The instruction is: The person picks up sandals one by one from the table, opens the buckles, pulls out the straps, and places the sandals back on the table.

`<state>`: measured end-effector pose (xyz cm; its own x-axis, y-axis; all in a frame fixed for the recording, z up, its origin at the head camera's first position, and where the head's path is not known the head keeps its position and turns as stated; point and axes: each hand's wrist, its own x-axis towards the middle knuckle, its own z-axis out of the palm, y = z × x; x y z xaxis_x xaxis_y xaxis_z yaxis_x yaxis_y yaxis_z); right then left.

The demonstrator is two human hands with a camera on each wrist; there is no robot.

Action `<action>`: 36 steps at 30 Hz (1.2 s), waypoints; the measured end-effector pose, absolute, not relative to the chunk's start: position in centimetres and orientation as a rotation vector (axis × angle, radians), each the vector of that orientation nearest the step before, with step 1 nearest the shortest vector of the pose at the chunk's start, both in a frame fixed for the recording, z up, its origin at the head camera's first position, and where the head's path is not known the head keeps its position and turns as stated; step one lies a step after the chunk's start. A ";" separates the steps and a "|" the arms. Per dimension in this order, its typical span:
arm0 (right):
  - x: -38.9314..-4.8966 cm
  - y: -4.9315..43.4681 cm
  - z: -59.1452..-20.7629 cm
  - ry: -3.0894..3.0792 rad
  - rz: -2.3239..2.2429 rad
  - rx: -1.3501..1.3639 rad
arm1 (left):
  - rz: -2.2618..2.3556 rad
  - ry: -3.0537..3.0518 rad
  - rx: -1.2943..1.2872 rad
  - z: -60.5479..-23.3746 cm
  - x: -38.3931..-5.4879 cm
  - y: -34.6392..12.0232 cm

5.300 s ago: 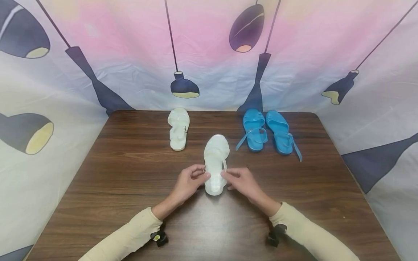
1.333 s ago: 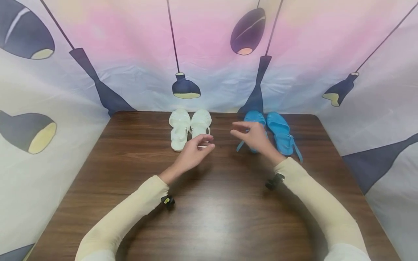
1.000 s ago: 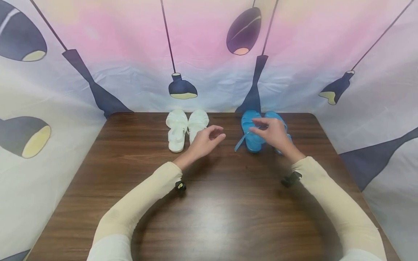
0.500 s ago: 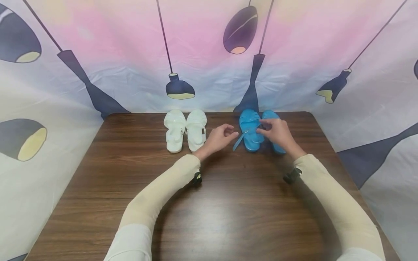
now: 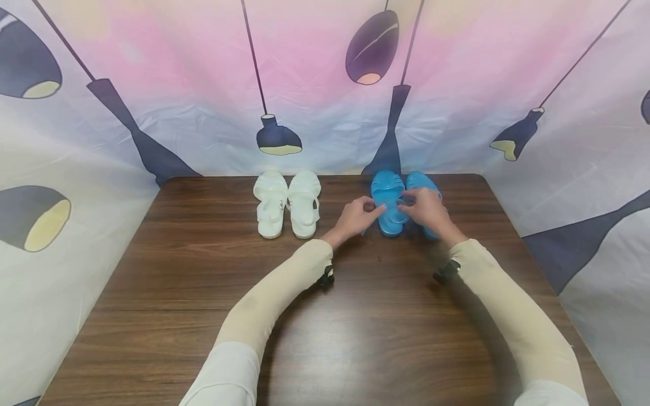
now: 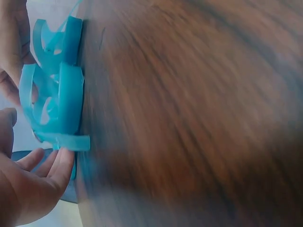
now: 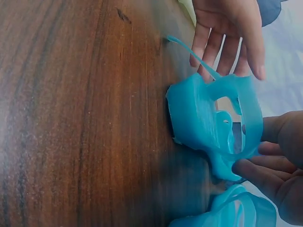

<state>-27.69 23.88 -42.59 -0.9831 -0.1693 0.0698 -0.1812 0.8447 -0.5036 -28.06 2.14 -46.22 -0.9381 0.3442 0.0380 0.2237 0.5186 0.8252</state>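
A pair of blue sandals stands at the back right of the table: the left blue sandal (image 5: 388, 183) and the right blue sandal (image 5: 419, 181). My right hand (image 5: 429, 214) is at the right side of the left one, and in the right wrist view its fingers (image 7: 272, 163) curl about the ankle strap (image 7: 251, 113), one fingertip showing inside the loop. My left hand (image 5: 352, 219) is on the other side. In the left wrist view its relaxed fingers (image 6: 64, 168) reach the loose strap end (image 6: 78, 142) from beneath. The right sandal is partly hidden behind my right hand.
Two white sandals, one on the left (image 5: 271, 189) and one on the right (image 5: 304, 186), stand side by side left of the blue pair, toes toward the back edge. A cloth (image 5: 315, 67) printed with hanging lamps rises behind the brown wooden table (image 5: 203, 293).
The second white sandal went from between my hands to beside its mate. Both hands then moved to the blue sandals, the left coming in from the left toward the strap.
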 end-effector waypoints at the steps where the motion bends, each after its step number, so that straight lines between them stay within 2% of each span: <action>1: -27.7 23.8 -42.6 -3.012 0.824 0.270 | 1.396 2.624 0.492 -46.2 -28.0 2.3; 22: -28.6 23.2 -42.8 -3.124 0.810 0.219 | 1.323 2.616 0.359 -46.1 -28.2 3.5; 36: -27.6 22.9 -42.6 -3.003 0.885 0.215 | 1.641 2.436 0.287 -45.9 -27.5 3.2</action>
